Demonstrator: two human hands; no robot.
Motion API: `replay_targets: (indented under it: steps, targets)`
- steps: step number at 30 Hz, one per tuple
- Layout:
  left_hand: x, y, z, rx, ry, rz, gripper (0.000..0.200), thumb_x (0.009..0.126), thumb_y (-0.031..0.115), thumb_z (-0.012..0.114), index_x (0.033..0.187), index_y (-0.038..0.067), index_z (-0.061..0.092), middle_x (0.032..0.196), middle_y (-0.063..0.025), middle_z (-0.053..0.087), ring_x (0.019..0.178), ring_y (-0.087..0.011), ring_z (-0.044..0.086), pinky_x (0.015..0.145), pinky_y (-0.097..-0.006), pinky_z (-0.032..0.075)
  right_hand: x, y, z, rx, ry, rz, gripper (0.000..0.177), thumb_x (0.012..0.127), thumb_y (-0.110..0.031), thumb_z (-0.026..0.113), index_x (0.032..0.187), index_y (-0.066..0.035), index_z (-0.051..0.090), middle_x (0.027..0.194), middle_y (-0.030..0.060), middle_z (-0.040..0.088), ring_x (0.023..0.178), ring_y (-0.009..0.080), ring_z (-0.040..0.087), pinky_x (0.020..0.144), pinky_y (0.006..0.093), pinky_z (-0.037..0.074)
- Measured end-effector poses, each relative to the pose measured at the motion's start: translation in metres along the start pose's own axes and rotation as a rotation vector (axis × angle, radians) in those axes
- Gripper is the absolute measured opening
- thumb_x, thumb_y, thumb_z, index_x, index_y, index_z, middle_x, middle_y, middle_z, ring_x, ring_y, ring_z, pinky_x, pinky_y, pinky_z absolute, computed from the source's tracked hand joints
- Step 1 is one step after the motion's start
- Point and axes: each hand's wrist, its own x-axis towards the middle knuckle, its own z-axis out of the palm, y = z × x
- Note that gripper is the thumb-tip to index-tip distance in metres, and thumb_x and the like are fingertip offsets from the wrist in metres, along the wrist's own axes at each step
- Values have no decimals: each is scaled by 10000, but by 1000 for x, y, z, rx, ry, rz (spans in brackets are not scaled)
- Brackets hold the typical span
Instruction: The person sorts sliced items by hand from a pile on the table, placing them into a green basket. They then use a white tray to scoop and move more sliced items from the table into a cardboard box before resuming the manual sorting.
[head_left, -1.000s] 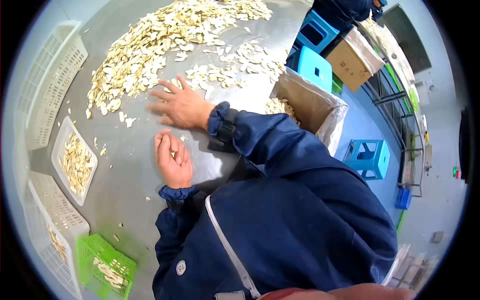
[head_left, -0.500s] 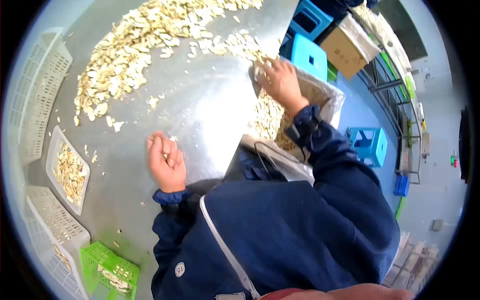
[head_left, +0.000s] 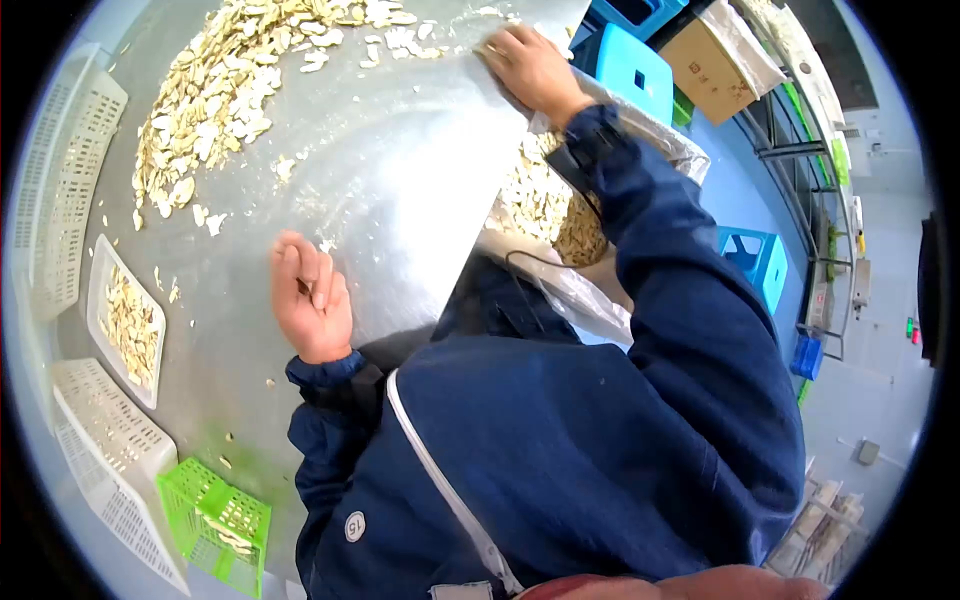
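Observation:
My left hand (head_left: pixel 310 295) rests on the steel table (head_left: pixel 400 190) near its front edge, its fingers curled over the palm; I cannot see whether anything lies inside. My right hand (head_left: pixel 530 65) lies flat with fingers apart at the table's right edge, touching a few pale slices at the fringe of the big pile of slices (head_left: pixel 210 90). Just below that edge stands a plastic-lined box (head_left: pixel 640 125) with a heap of the same slices (head_left: pixel 545 205) in it. My right forearm crosses above this box.
On the table's left side are a white tray (head_left: pixel 100 265) holding slices, white perforated baskets (head_left: pixel 75 170) and a green basket (head_left: pixel 215 525). Blue stools (head_left: pixel 635 70) and a cardboard box (head_left: pixel 720 70) stand on the floor at right.
My right hand left the middle of the table, swept slices over the right edge into the lined box, then moved further up along that edge. The left hand stayed curled in place.

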Motion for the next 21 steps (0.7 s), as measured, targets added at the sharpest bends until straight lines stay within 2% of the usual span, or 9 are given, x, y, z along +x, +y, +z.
replay_targets:
  steps: [1, 3, 4, 8, 10, 13, 18, 19, 21]
  targets:
    - [2, 2, 2, -13, -27, -12, 173, 1123, 148, 480, 1200, 34, 585, 782, 8, 468, 522, -59, 356, 400, -202, 322, -15, 2, -13, -12, -14, 44, 356, 1062, -422, 567, 1236, -142, 702, 1301, 118, 669, 1236, 335, 622, 1085, 505, 456]
    - [1, 2, 4, -4, 82, -29, 167, 1127, 158, 464, 1182, 53, 582, 781, 18, 472, 518, -55, 359, 402, -201, 323, -43, 14, -30, -62, -22, 79, 316, 1038, -370, 622, 1176, -100, 712, 1230, 127, 689, 1189, 348, 638, 1053, 470, 480]
    - [0, 1, 6, -4, 136, -39, 166, 1130, 163, 456, 1173, 62, 581, 781, 23, 474, 516, -52, 361, 403, -200, 324, -56, 22, -35, -58, 37, 30, 276, 1015, -320, 666, 1159, -90, 716, 1209, 127, 696, 1178, 349, 644, 1048, 462, 487]
    - [1, 3, 11, 60, 135, -29, 166, 1133, 175, 444, 1158, 85, 581, 781, 31, 475, 514, -46, 353, 407, -199, 313, -54, 19, -65, 72, 86, 88, 269, 984, -219, 700, 1210, -73, 701, 1270, 158, 667, 1146, 366, 663, 1000, 468, 530]
    - [1, 3, 11, 74, 144, -42, 157, 1130, 173, 448, 1149, 88, 579, 783, 35, 473, 513, -44, 349, 409, -197, 303, -26, 6, -67, 178, 66, 100, 318, 970, -221, 717, 1259, -92, 684, 1312, 166, 650, 1128, 389, 670, 957, 447, 558]
    - [0, 4, 15, 81, 139, -65, 167, 1130, 177, 431, 1139, 101, 580, 791, 38, 471, 515, -51, 348, 433, -210, 292, 26, -9, -48, 284, 64, -37, 368, 965, -255, 719, 1306, -129, 658, 1329, 161, 642, 1159, 397, 657, 969, 454, 551]
    - [2, 8, 7, 17, 114, -86, 167, 1128, 184, 433, 1152, 128, 588, 793, 32, 474, 511, -59, 337, 440, -221, 282, 123, -46, -11, 561, -130, -23, 372, 988, -279, 690, 1310, -93, 678, 1227, 165, 712, 1094, 364, 705, 930, 429, 567]
    - [2, 11, 10, -8, 127, -93, 146, 1125, 175, 439, 1093, 140, 578, 793, 33, 492, 513, -60, 347, 439, -220, 288, 142, -48, -4, 611, -155, -17, 372, 991, -284, 689, 1306, -85, 686, 1205, 165, 726, 1072, 355, 718, 921, 421, 570]
    - [3, 16, 8, -31, 116, -72, 155, 1126, 169, 431, 1103, 141, 581, 794, 32, 490, 512, -59, 345, 438, -220, 291, 181, -50, 13, 574, -123, -25, 374, 998, -302, 689, 1295, -76, 699, 1194, 164, 742, 1035, 329, 735, 910, 406, 575]
